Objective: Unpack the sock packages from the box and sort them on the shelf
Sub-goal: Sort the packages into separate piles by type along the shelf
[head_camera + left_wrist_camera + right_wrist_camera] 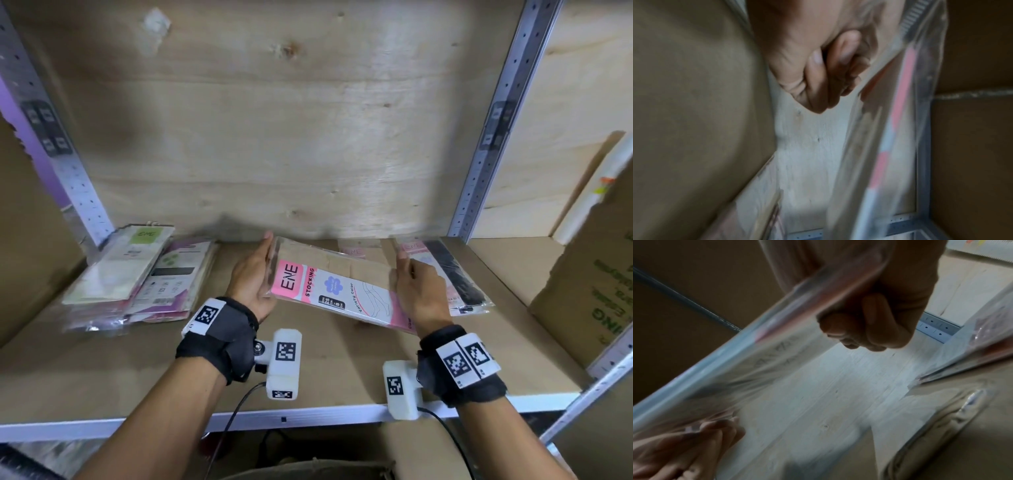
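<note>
A pink and white ENE stocking package (342,291) in clear plastic is held tilted just above the wooden shelf (342,373). My left hand (253,274) grips its left edge and my right hand (416,287) grips its right edge. In the left wrist view the curled fingers (828,78) pinch the plastic of the package (900,113). In the right wrist view my right hand (869,318) curls round the package (756,353), and the left hand (684,451) shows at the far end.
A stack of mixed sock packages (137,274) lies at the shelf's left. More pink packages, one with black stockings (452,274), lie behind my right hand. A cardboard box (589,274) stands at the right. Metal uprights (496,120) frame the plywood back wall.
</note>
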